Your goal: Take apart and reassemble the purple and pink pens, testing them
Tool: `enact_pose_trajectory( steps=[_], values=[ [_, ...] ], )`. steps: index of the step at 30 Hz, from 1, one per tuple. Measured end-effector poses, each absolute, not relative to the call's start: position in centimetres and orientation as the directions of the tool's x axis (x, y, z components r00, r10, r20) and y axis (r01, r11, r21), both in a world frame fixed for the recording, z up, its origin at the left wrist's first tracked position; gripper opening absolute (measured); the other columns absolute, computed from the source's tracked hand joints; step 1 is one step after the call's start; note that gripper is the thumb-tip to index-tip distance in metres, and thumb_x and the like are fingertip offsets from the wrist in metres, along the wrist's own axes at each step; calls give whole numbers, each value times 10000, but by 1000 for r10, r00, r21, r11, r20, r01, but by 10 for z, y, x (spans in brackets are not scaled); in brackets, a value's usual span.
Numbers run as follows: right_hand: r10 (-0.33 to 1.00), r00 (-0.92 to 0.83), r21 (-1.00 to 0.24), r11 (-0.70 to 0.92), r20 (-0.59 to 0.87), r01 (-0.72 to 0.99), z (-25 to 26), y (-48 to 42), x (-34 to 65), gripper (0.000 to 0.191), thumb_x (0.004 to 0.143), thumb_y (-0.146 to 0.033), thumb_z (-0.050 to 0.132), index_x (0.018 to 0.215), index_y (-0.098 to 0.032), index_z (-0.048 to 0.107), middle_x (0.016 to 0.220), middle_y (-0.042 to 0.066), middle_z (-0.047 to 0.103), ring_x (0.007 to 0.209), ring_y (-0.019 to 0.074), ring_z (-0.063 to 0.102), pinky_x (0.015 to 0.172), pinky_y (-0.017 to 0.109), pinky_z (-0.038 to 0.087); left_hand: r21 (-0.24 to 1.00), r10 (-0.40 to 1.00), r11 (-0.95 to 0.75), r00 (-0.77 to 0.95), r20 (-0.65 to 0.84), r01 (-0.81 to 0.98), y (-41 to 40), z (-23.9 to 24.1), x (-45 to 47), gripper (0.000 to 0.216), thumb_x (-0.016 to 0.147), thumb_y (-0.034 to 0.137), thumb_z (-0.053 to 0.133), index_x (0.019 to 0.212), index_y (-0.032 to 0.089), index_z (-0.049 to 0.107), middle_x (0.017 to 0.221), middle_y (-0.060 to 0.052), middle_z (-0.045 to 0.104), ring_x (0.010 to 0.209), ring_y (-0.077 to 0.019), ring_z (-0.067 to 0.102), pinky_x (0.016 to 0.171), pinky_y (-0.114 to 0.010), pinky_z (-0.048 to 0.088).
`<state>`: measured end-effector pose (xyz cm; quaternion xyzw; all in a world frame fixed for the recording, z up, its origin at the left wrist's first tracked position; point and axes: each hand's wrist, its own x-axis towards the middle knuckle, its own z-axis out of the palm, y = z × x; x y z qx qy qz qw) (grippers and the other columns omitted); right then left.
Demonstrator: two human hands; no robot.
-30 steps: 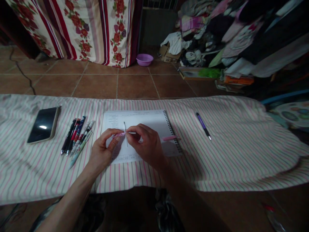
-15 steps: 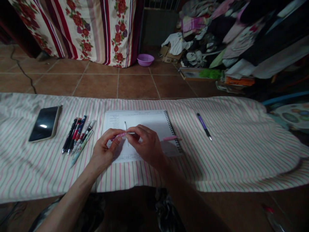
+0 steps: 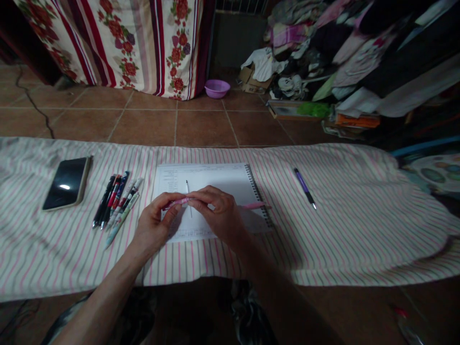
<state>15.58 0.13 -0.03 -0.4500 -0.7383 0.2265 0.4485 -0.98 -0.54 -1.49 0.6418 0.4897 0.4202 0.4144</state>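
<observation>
My left hand (image 3: 161,213) is closed around a slim pink pen barrel (image 3: 182,201), held nearly level above an open spiral notebook (image 3: 223,175). At the barrel's right end, my right hand (image 3: 217,208) pinches with thumb and forefinger; the exact part between those fingertips is mostly hidden. A thin ink refill (image 3: 187,186) with a dark tip lies on the page behind and under my fingers. Beside my right hand, another pink pen part (image 3: 253,206) rests across the notebook's spiral edge.
Several pens (image 3: 117,203) lie in a bunch left of the notebook, with a smartphone (image 3: 67,182) farther left. On the right, a purple pen (image 3: 304,188) rests on the striped cloth (image 3: 359,215). A purple basin (image 3: 217,89) and piled clothes (image 3: 287,38) are beyond.
My right fingertips have closed in on the pink barrel's end, and the light-coloured thin piece seen at their tips before is now covered. The other things have stayed put.
</observation>
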Motion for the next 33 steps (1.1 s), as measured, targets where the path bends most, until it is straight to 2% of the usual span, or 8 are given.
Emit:
enact_pose_trajectory(
  steps=[10, 17, 22, 27, 33],
  values=[
    [852, -246, -708, 521, 462, 477, -2, 1, 155, 189, 847, -206, 545, 966, -188, 691, 804, 39, 647, 769, 130, 609, 703, 242, 486, 939, 983, -160, 136, 124, 304, -5, -17, -12, 154, 816, 294, 566, 934, 205, 608, 920, -20, 643, 889, -157, 574, 834, -297, 419],
    [842, -296, -692, 539, 451, 480, 0, 0, 155, 236, 868, -144, 467, 993, -197, 659, 854, 47, 647, 820, 136, 603, 762, 270, 483, 927, 984, -162, 127, 126, 338, -5, -17, -13, 149, 818, 291, 562, 928, 204, 611, 912, -18, 642, 871, -152, 571, 816, -294, 419],
    [861, -227, -712, 504, 455, 489, -4, 0, 155, 189, 832, -149, 526, 996, -193, 609, 868, 37, 665, 798, 131, 618, 748, 260, 489, 918, 982, -169, 142, 125, 360, -5, -15, -12, 147, 825, 291, 546, 928, 207, 609, 920, -17, 643, 886, -151, 572, 823, -290, 421],
    [890, -212, -732, 453, 403, 509, -3, -1, 156, 65, 804, -178, 589, 868, -184, 582, 756, 4, 647, 678, 112, 606, 650, 225, 476, 890, 980, -183, 151, 131, 417, -6, -13, -12, 149, 827, 295, 536, 926, 214, 613, 905, -15, 648, 875, -152, 576, 815, -291, 430],
    [842, -247, -663, 532, 479, 527, 1, 0, 156, 41, 804, -208, 610, 773, -181, 617, 728, 8, 635, 707, 119, 589, 682, 237, 462, 882, 980, -183, 148, 131, 434, -7, -12, -11, 136, 819, 288, 548, 916, 222, 617, 888, -4, 649, 839, -141, 572, 799, -278, 436]
  ],
)
